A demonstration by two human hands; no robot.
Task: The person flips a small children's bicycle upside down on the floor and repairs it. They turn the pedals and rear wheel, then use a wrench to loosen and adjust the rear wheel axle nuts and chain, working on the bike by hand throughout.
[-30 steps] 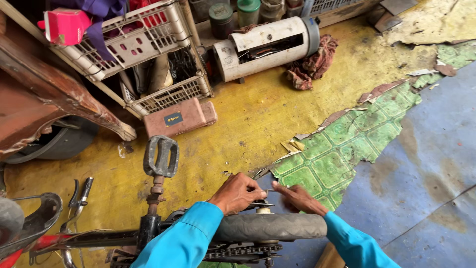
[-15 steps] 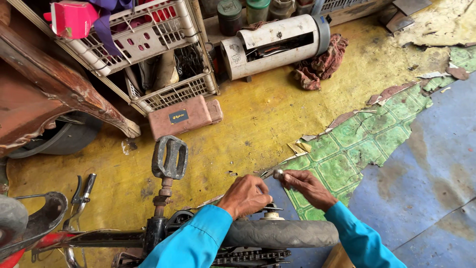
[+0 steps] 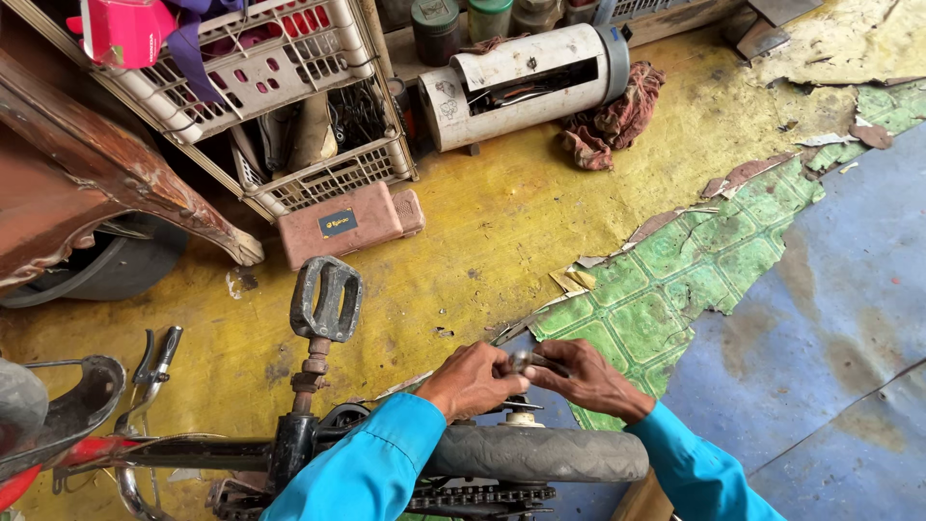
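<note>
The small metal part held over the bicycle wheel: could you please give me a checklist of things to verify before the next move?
1. Both hands on the small metal part: ok; left hand and right hand meet on it.
2. Part visible enough to identify: cannot tell, fingers cover most of it.
3. Axle end exposed below the hands: ok.
4. Tyre seated: cannot tell.
5. Chain on its sprocket: cannot tell, partly hidden.
6. Pedal apart from the hands: ok.

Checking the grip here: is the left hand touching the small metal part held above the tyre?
Touching. The head view shows the left hand with fingertips closed on the small metal part, which the right hand also holds above the tyre.
</note>
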